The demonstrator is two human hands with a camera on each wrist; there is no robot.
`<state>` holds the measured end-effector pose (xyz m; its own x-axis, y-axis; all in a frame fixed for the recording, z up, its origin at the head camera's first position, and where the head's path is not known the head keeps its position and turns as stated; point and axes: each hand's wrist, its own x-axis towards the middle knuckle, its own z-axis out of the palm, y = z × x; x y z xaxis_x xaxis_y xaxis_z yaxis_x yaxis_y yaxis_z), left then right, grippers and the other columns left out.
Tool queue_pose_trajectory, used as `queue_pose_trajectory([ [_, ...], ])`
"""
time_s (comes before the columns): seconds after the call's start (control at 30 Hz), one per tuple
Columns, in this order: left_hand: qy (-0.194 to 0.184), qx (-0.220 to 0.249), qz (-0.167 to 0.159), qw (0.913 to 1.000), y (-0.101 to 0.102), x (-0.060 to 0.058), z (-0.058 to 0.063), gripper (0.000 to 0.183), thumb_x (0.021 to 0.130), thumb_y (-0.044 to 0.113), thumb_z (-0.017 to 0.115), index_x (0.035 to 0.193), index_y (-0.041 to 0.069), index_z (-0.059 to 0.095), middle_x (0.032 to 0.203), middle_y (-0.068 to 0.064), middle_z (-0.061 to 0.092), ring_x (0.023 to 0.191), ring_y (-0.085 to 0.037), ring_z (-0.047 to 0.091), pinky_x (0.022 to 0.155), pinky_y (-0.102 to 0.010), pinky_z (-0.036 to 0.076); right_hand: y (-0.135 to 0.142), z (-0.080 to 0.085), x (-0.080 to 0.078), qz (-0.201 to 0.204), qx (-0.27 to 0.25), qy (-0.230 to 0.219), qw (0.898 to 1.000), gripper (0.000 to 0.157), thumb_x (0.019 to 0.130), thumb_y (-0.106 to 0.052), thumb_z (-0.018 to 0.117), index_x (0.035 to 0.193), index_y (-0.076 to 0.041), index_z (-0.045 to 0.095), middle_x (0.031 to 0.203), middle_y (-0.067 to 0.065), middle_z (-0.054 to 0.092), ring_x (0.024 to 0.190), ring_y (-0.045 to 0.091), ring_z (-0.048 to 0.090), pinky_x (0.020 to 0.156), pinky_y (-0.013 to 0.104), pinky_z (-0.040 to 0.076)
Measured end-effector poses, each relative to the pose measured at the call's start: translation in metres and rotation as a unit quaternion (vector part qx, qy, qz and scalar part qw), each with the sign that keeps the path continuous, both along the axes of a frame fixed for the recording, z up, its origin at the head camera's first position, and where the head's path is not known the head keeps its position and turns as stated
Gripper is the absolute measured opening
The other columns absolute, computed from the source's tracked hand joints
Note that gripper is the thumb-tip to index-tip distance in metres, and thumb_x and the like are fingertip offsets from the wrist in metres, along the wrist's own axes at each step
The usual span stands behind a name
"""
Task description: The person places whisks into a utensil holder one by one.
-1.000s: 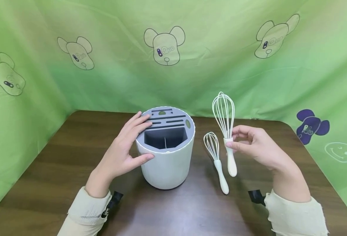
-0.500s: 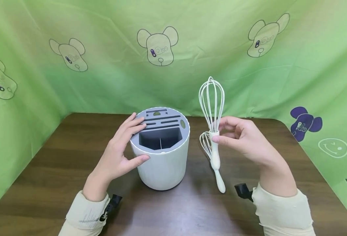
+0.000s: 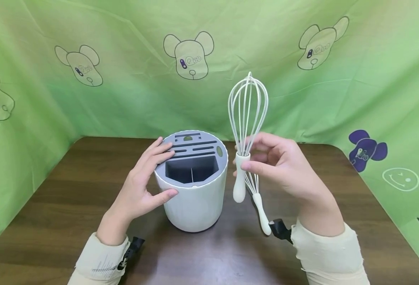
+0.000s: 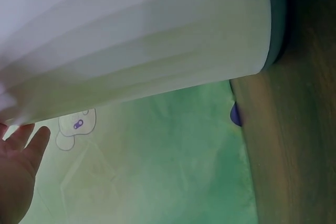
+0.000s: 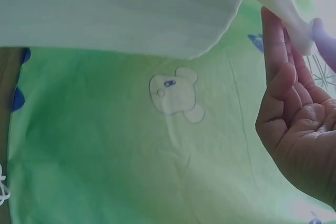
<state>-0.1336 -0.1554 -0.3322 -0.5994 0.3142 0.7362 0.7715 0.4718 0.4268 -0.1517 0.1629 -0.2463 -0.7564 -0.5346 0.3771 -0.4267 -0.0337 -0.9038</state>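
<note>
A white round utensil holder [image 3: 195, 208] with a grey slotted top stands upright on the table. My left hand [image 3: 139, 186] rests on its left rim, fingers extended over the top and thumb at the front; its wall [image 4: 147, 35] fills much of the left wrist view. To the right, my right hand [image 3: 284, 166] pinches the larger white whisk [image 3: 240, 178] near the top of its handle, between thumb and fingers. That whisk is held above the table, wires up, its handle [image 5: 281, 3] close to the holder in the right wrist view. Behind it lies a smaller whisk [image 3: 261, 211], partly hidden.
The brown wooden table [image 3: 81, 190] runs back to a green cloth [image 3: 131, 99] printed with bear heads. The holder's top has a divided opening [image 3: 181, 170] at the front and narrow slots behind. Black wrist cameras sit at both cuffs.
My right hand has lifted the larger whisk and carried it left toward the holder, passing over the smaller whisk. The left hand has stayed on the holder's rim.
</note>
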Motion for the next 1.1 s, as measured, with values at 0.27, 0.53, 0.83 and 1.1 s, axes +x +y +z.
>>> queue_pose_trajectory([
  [0.27, 0.007, 0.004, 0.000, 1.0000, 0.000, 0.000, -0.003, 0.073, 0.089, 0.059, 0.063, 0.135, 0.004, 0.057, 0.147, -0.013, 0.051, 0.149, -0.032, 0.032, 0.123, -0.036, 0.029, -0.019, 0.018, -0.001, 0.014, -0.011, 0.016, 1.000, 0.029, 0.084, 0.011, 0.070, 0.110, -0.002, 0.065, 0.095, 0.006, 0.075, 0.092, 0.024, 0.075, 0.082, 0.032, 0.061],
  [0.53, 0.031, 0.011, -0.002, 0.9995, 0.001, -0.002, -0.003, 0.072, 0.089, 0.059, 0.063, 0.133, 0.002, 0.057, 0.145, -0.015, 0.053, 0.147, -0.036, 0.036, 0.123, -0.036, 0.030, -0.034, 0.031, -0.003, 0.032, -0.037, 0.029, 0.998, 0.026, 0.084, 0.010, 0.070, 0.107, -0.002, 0.066, 0.093, 0.007, 0.072, 0.087, 0.026, 0.074, 0.075, 0.035, 0.062],
  [0.83, 0.022, 0.015, -0.010, 0.9996, 0.002, -0.005, -0.001, 0.071, 0.090, 0.058, 0.062, 0.134, 0.002, 0.057, 0.145, -0.015, 0.052, 0.147, -0.035, 0.035, 0.122, -0.035, 0.030, -0.050, 0.039, -0.008, 0.017, -0.015, 0.043, 0.999, 0.028, 0.082, 0.008, 0.074, 0.107, -0.002, 0.066, 0.098, 0.006, 0.070, 0.085, 0.028, 0.074, 0.072, 0.035, 0.062],
  [1.1, 0.024, 0.022, -0.011, 0.9994, 0.002, -0.005, -0.001, 0.071, 0.090, 0.058, 0.063, 0.133, 0.001, 0.057, 0.144, -0.016, 0.053, 0.147, -0.035, 0.035, 0.122, -0.036, 0.030, -0.069, 0.039, -0.014, 0.042, -0.049, 0.057, 0.996, 0.028, 0.081, 0.004, 0.077, 0.105, -0.004, 0.066, 0.101, 0.000, 0.069, 0.088, 0.026, 0.074, 0.075, 0.040, 0.063],
])
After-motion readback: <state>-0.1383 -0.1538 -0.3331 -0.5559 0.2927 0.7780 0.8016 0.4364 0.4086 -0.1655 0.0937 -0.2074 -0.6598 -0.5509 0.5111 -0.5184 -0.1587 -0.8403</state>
